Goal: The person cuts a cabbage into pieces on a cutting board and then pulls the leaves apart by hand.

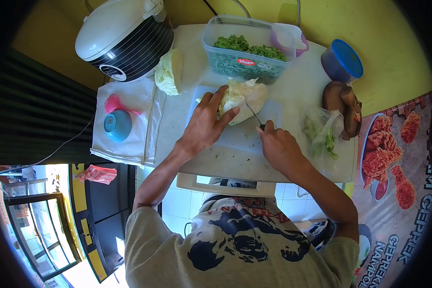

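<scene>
A pale cabbage point(250, 100) lies on a white cutting board point(237, 137) in front of me. My left hand point(207, 117) grips its left side, with fingers over the top and the thumb along the near side. My right hand point(282, 148) is closed around the dark handle of a knife point(255, 115). The blade points up and left against the cabbage; its tip is hard to make out there. Behind the board stands a clear plastic container point(248, 67) of chopped green leaves. Another cabbage piece point(169, 74) rests to the left.
A rice cooker point(125, 41) stands at the back left. Near it, a blue bowl point(117, 126) and a pink scoop point(116, 103) lie on white plastic sheets point(144, 139). To the right are a plastic bag point(324, 127) with greens, a brown object point(341, 105) and a blue-lidded tub point(342, 61).
</scene>
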A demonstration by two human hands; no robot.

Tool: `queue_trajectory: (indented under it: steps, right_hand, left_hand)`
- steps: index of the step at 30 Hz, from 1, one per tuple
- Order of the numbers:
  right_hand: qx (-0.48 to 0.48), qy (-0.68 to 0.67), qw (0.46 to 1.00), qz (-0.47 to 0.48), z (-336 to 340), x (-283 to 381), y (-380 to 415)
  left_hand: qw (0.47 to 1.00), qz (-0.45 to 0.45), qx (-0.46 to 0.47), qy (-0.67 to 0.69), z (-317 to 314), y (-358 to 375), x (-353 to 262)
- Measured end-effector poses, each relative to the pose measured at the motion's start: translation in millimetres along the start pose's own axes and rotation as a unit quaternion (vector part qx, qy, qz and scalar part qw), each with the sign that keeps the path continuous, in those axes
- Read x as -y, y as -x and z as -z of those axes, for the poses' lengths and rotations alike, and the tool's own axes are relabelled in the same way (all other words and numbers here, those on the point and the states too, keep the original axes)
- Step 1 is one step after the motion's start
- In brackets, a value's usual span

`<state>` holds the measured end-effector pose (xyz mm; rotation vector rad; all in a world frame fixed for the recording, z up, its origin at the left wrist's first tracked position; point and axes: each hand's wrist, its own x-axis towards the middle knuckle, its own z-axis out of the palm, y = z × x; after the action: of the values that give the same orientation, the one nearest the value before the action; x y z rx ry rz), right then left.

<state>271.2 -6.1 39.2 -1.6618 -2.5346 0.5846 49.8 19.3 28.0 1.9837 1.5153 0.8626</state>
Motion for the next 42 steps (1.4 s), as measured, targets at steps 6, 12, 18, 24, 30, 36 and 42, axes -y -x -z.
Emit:
queue_trajectory:
  steps: [6,12,18,24,30,36,42]
  right_hand:
    - [0.023,-0.048,0.999,0.011,27.9,-4.1,-5.9]
    - [0.049,-0.036,0.998,0.02,55.5,10.6,-1.5]
    - [-0.014,-0.065,0.998,-0.007,-6.0,12.3,-14.5]
    - [0.005,-0.056,0.998,0.005,11.1,9.5,-11.2]
    - [0.044,-0.031,0.999,0.001,49.1,18.2,6.2]
    - [0.059,0.003,0.998,-0.037,102.5,26.8,52.1]
    - [0.077,-0.008,0.995,-0.065,107.6,34.5,55.2]
  left_hand:
    - [0.998,0.034,0.043,0.026,-1.0,-9.0,1.9]
    - [0.994,0.054,0.085,0.033,-0.3,-15.0,10.1]
    - [0.994,0.056,0.08,0.054,-1.1,-13.9,17.2]
    - [0.995,0.037,0.061,0.07,-3.8,-14.4,19.8]
    - [0.998,-0.017,0.049,0.038,-3.8,-8.7,16.4]
    - [0.999,-0.008,0.05,0.005,-10.4,7.2,7.1]
    - [0.997,-0.068,0.007,-0.047,-25.3,19.5,0.7]
